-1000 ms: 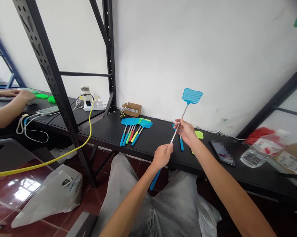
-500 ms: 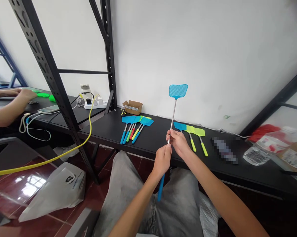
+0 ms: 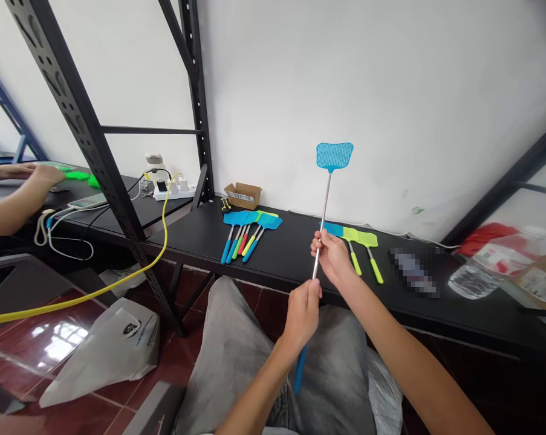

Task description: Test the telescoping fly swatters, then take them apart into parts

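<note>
Both of my hands grip one blue fly swatter, held upright with its mesh head in front of the wall. My right hand is closed around the metal rod, partway up. Lower on the same swatter, my left hand is wrapped where the rod meets the blue handle, whose end hangs over my lap. On the black table to the left lies a fanned group of several fly swatters with blue, green, red and yellow handles. Behind my right hand rests a second group, with yellow-green swatters and a blue head.
An open cardboard box and a black-yellow tape measure stand against the wall. Plastic packaging lies right. A metal rack post and yellow cable are left. Another person's hands handle green pieces on the neighbouring table.
My right hand has moved up, and my left hand slightly down, so the gap between them is wider and more rod shows. The swatter head is higher and further right.
</note>
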`<state>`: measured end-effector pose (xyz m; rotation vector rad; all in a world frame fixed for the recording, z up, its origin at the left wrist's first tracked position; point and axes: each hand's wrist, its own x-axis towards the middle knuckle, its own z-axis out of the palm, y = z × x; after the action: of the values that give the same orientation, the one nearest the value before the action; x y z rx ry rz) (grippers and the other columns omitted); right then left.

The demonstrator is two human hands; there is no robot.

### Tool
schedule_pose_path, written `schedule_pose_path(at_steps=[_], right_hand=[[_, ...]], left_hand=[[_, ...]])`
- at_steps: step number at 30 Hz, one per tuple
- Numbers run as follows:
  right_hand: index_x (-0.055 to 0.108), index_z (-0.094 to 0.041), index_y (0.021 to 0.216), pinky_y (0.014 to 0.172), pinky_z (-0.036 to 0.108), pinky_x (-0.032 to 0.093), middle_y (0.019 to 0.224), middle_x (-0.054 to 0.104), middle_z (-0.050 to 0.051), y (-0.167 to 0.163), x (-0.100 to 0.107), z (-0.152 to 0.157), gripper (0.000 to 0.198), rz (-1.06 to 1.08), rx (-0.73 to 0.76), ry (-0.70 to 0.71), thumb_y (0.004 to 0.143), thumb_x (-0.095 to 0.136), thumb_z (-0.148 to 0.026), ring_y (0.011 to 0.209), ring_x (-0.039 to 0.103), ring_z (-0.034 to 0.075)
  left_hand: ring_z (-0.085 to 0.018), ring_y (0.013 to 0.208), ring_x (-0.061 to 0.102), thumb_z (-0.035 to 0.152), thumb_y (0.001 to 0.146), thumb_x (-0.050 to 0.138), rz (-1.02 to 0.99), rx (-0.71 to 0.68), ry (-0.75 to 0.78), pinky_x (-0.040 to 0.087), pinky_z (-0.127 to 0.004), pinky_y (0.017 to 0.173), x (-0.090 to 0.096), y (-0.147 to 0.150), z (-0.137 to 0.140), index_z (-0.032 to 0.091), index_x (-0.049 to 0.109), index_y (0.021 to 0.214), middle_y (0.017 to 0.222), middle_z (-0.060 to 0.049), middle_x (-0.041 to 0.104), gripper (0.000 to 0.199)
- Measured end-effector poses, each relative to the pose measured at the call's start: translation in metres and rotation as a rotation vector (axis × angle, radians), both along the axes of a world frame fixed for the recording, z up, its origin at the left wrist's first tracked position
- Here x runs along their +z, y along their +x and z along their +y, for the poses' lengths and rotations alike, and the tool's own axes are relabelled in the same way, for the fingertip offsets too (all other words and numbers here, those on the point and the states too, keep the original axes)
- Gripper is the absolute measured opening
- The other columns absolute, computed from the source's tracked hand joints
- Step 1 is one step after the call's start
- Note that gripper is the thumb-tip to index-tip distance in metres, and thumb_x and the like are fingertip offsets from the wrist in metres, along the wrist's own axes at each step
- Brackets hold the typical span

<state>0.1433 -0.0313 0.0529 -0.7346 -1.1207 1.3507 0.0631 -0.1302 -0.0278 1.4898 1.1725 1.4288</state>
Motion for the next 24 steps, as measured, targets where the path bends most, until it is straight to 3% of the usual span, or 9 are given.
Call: schedule_pose_path(at_steps=[10, 18, 24], right_hand=[[0.057, -0.021, 0.073, 0.047, 0.023, 0.039, 0.057, 0.038, -0.004, 0.001, 0.024, 0.002, 0.033, 0.108, -0.030, -0.030, 0.084, 0.066, -0.051, 0.051, 0.041, 0.011], [0.059, -0.018, 0.073, 0.045, 0.021, 0.037, 0.055, 0.040, -0.006, -0.002, 0.034, 0.005, 0.030, 0.241, -0.008, -0.075, 0.080, 0.073, -0.044, 0.050, 0.040, 0.009], [0.057, -0.019, 0.072, 0.044, 0.020, 0.036, 0.053, 0.041, -0.006, -0.011, 0.048, 0.014, 0.028, 0.257, 0.014, -0.101, 0.083, 0.070, -0.041, 0.048, 0.039, 0.008]], left_hand=[[-0.011, 0.055, 0.032, 0.053, 0.098, 0.032, -0.092, -0.072, -0.106, 0.026, -0.025, 0.053, -0.016, 0.003, -0.043, 0.019, 0.042, 0.069, 0.057, 0.003, 0.032, 0.046], [-0.011, 0.054, 0.032, 0.063, 0.093, 0.036, -0.192, -0.054, -0.244, 0.026, -0.023, 0.051, -0.050, 0.007, -0.095, 0.019, 0.045, 0.068, 0.056, 0.003, 0.034, 0.051], [-0.011, 0.054, 0.030, 0.068, 0.091, 0.036, -0.234, -0.047, -0.281, 0.025, -0.023, 0.050, -0.061, 0.007, -0.105, 0.020, 0.045, 0.069, 0.056, 0.004, 0.031, 0.053]])
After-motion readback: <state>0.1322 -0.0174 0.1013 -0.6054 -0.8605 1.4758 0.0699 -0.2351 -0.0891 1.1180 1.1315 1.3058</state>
